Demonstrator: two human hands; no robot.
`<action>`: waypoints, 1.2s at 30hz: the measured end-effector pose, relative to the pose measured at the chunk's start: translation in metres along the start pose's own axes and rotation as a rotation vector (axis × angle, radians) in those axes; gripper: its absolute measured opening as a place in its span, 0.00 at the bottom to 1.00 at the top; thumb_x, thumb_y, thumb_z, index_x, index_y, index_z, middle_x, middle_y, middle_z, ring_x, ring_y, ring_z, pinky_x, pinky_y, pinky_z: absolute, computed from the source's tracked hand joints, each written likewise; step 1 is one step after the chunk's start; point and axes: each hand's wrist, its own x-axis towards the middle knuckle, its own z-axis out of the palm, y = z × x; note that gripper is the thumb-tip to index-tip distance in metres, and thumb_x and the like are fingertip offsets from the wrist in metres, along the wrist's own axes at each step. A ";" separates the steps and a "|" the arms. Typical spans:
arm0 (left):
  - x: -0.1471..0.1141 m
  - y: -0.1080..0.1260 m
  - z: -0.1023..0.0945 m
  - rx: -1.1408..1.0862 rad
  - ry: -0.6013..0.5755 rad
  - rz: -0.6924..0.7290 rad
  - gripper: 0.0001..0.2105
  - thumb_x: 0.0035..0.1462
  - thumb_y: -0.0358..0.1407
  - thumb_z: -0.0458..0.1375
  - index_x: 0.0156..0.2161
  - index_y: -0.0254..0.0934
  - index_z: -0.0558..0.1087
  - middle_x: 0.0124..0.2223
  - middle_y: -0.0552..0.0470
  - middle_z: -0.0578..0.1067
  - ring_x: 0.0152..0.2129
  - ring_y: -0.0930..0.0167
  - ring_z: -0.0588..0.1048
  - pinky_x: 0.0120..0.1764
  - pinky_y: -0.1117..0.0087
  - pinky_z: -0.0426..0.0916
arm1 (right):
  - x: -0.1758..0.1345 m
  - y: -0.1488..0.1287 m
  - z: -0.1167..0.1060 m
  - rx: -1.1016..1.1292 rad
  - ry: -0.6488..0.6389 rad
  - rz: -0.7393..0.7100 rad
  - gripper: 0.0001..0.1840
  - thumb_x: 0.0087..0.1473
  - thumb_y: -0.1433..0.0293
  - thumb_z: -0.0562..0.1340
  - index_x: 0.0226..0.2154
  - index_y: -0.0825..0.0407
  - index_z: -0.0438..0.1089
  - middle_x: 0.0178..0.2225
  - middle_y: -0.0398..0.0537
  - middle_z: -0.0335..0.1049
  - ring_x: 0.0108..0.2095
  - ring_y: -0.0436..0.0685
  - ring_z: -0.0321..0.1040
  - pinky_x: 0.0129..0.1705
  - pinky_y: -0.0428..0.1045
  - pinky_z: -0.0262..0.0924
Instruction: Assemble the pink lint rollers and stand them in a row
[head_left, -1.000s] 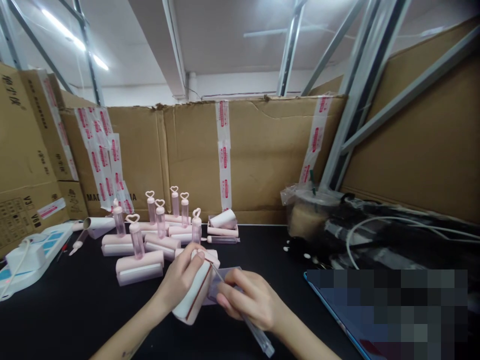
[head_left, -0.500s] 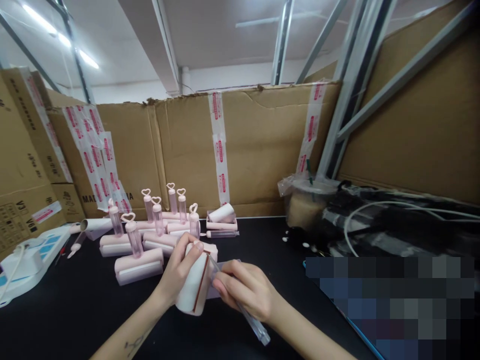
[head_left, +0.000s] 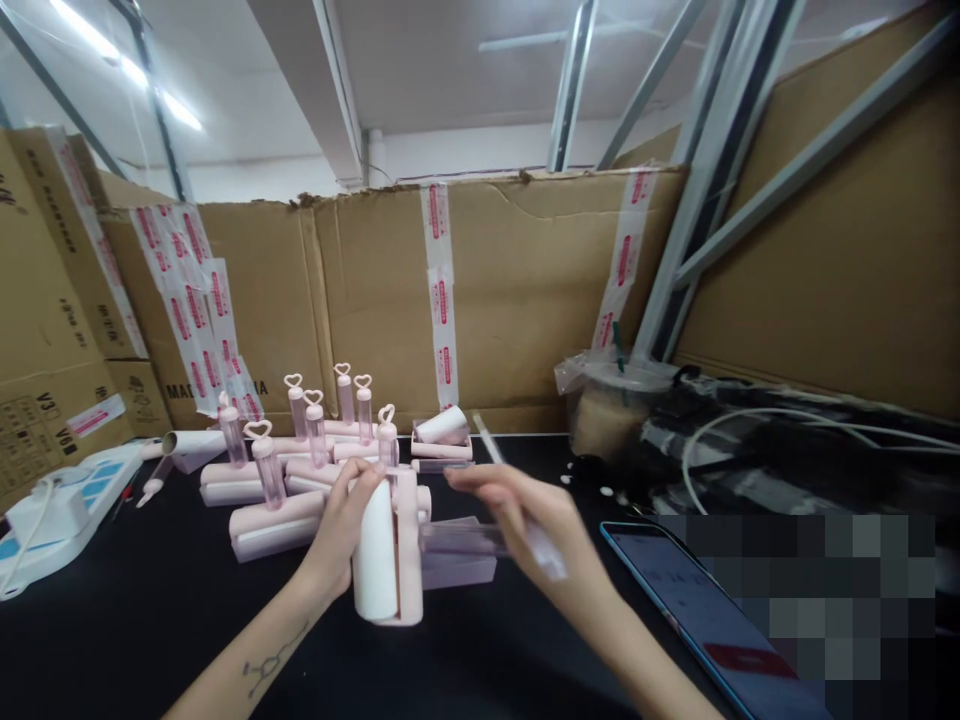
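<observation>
My left hand (head_left: 341,525) is closed around the upper part of a pink lint roller (head_left: 409,560), its white paper roll (head_left: 375,560) turned toward me. The roller's translucent handle (head_left: 457,538) sticks out to the right, blurred, above a lilac translucent piece (head_left: 465,575) on the table. To the right of the roller and apart from its body, my right hand (head_left: 536,520) is smeared by motion. Between its fingers is a slim pen-like tool with a clear handle (head_left: 547,550); its thin tip (head_left: 486,435) points up and away. What kind of tool it is cannot be made out.
Several pink lint rollers (head_left: 277,520) with heart-ended handles stand at the left. Behind lies an open roller case (head_left: 442,450) with a white roll. A power strip (head_left: 97,510) is far left, a phone (head_left: 675,600) right, a drink cup (head_left: 607,410) by the cardboard wall (head_left: 525,300).
My right hand has drawn the slim tool away from the roller's edge, up and to the right, flipping its tip upward. The roller has turned more upright in my left hand.
</observation>
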 end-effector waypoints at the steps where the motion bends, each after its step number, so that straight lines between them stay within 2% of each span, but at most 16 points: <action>1: -0.002 -0.001 0.002 0.042 -0.005 0.030 0.16 0.47 0.48 0.59 0.32 0.37 0.63 0.22 0.60 0.66 0.17 0.77 0.66 0.23 0.77 0.62 | 0.002 0.002 0.003 -0.084 -0.080 0.005 0.18 0.58 0.58 0.52 0.41 0.50 0.70 0.35 0.51 0.76 0.34 0.57 0.73 0.34 0.48 0.65; 3: -0.005 -0.002 0.005 0.111 -0.015 0.068 0.17 0.46 0.48 0.59 0.29 0.36 0.64 0.21 0.59 0.66 0.17 0.77 0.66 0.21 0.78 0.61 | 0.004 0.006 0.011 -0.240 -0.244 -0.015 0.21 0.50 0.52 0.58 0.39 0.48 0.71 0.36 0.50 0.76 0.33 0.58 0.73 0.31 0.46 0.63; 5: -0.007 -0.002 0.008 0.128 -0.010 0.060 0.17 0.46 0.49 0.59 0.28 0.35 0.64 0.20 0.59 0.67 0.16 0.77 0.66 0.19 0.78 0.60 | 0.003 0.008 0.019 -0.358 -0.381 -0.014 0.24 0.43 0.47 0.61 0.33 0.48 0.73 0.27 0.48 0.76 0.26 0.57 0.73 0.24 0.44 0.57; 7: -0.007 0.002 0.007 0.084 0.014 0.057 0.16 0.45 0.48 0.59 0.28 0.35 0.64 0.19 0.59 0.67 0.15 0.76 0.67 0.18 0.78 0.61 | 0.002 0.011 0.022 -0.414 -0.447 0.000 0.24 0.41 0.45 0.60 0.27 0.49 0.72 0.21 0.45 0.74 0.23 0.56 0.72 0.22 0.43 0.51; 9: -0.003 0.012 0.003 -0.008 0.099 0.111 0.16 0.44 0.48 0.59 0.29 0.36 0.64 0.20 0.58 0.68 0.16 0.74 0.70 0.20 0.75 0.65 | 0.003 0.013 0.020 -0.446 -0.416 0.050 0.24 0.44 0.45 0.58 0.26 0.48 0.72 0.21 0.45 0.74 0.23 0.55 0.71 0.22 0.44 0.49; 12: 0.006 0.032 -0.011 -0.143 0.354 0.246 0.17 0.44 0.49 0.57 0.31 0.37 0.64 0.20 0.59 0.70 0.17 0.71 0.73 0.24 0.71 0.69 | 0.010 0.021 0.003 -0.502 -0.275 0.195 0.25 0.48 0.45 0.54 0.28 0.48 0.72 0.22 0.45 0.74 0.23 0.55 0.71 0.23 0.44 0.49; 14: 0.012 0.040 -0.020 -0.161 0.412 0.260 0.17 0.44 0.50 0.55 0.32 0.38 0.64 0.19 0.59 0.69 0.15 0.71 0.72 0.22 0.71 0.68 | 0.016 0.032 -0.015 -0.543 -0.191 0.321 0.26 0.49 0.45 0.52 0.29 0.48 0.71 0.23 0.45 0.74 0.23 0.55 0.70 0.23 0.44 0.50; 17: 0.014 0.036 -0.025 -0.128 0.218 0.114 0.17 0.45 0.49 0.54 0.33 0.37 0.65 0.21 0.57 0.70 0.16 0.72 0.72 0.22 0.72 0.67 | 0.018 0.053 -0.039 -0.554 -0.256 0.533 0.26 0.52 0.46 0.50 0.25 0.49 0.69 0.19 0.45 0.72 0.20 0.54 0.69 0.22 0.44 0.51; 20: 0.009 0.021 -0.020 -0.046 -0.043 -0.034 0.16 0.45 0.45 0.57 0.35 0.36 0.64 0.25 0.54 0.72 0.19 0.71 0.72 0.24 0.71 0.67 | 0.007 0.078 -0.048 -0.557 -0.478 0.777 0.25 0.50 0.48 0.53 0.19 0.51 0.68 0.12 0.46 0.68 0.16 0.54 0.67 0.20 0.45 0.53; 23: 0.004 0.011 -0.014 0.173 -0.165 0.000 0.18 0.45 0.42 0.60 0.38 0.37 0.63 0.31 0.53 0.73 0.26 0.70 0.72 0.28 0.71 0.67 | -0.007 0.098 -0.042 -0.340 -0.717 0.920 0.24 0.48 0.50 0.56 0.17 0.52 0.68 0.10 0.47 0.65 0.12 0.54 0.64 0.16 0.45 0.53; 25: 0.003 0.007 -0.011 0.380 -0.192 0.117 0.19 0.43 0.42 0.63 0.39 0.37 0.63 0.34 0.52 0.73 0.30 0.69 0.72 0.32 0.70 0.66 | -0.010 0.103 -0.038 -0.237 -0.754 0.859 0.24 0.48 0.51 0.57 0.18 0.53 0.70 0.12 0.49 0.67 0.13 0.55 0.66 0.16 0.46 0.55; 26: 0.003 0.006 -0.010 0.500 -0.195 0.184 0.19 0.42 0.42 0.63 0.39 0.38 0.64 0.36 0.51 0.73 0.32 0.68 0.72 0.35 0.69 0.66 | -0.010 0.103 -0.037 -0.272 -0.718 0.794 0.22 0.47 0.52 0.57 0.19 0.53 0.71 0.14 0.50 0.69 0.16 0.57 0.68 0.18 0.47 0.57; 29: 0.002 0.000 -0.010 0.867 -0.178 0.450 0.19 0.44 0.43 0.62 0.41 0.39 0.66 0.42 0.48 0.73 0.38 0.64 0.71 0.42 0.63 0.65 | 0.000 0.092 -0.036 -0.522 -0.465 0.591 0.16 0.47 0.57 0.60 0.26 0.52 0.74 0.26 0.55 0.75 0.29 0.64 0.73 0.28 0.52 0.63; 30: 0.002 -0.003 -0.011 0.975 -0.182 0.557 0.18 0.46 0.43 0.61 0.42 0.39 0.66 0.43 0.47 0.73 0.40 0.63 0.71 0.43 0.61 0.64 | 0.004 0.086 -0.033 -0.515 -0.373 0.526 0.14 0.48 0.59 0.60 0.31 0.52 0.74 0.30 0.55 0.75 0.33 0.65 0.72 0.32 0.53 0.64; 33: 0.003 -0.014 -0.013 1.217 -0.225 0.849 0.18 0.50 0.41 0.58 0.46 0.38 0.66 0.42 0.45 0.73 0.41 0.61 0.70 0.41 0.60 0.66 | 0.010 0.062 -0.010 -0.075 -0.230 0.329 0.16 0.53 0.64 0.57 0.43 0.51 0.69 0.38 0.52 0.74 0.39 0.58 0.71 0.41 0.52 0.64; 36: 0.006 -0.022 -0.015 1.363 -0.243 0.993 0.18 0.53 0.37 0.56 0.49 0.35 0.65 0.43 0.44 0.73 0.40 0.61 0.71 0.39 0.61 0.68 | 0.006 0.043 0.023 0.368 -0.262 0.260 0.18 0.51 0.68 0.59 0.46 0.54 0.65 0.41 0.52 0.72 0.40 0.55 0.71 0.44 0.51 0.65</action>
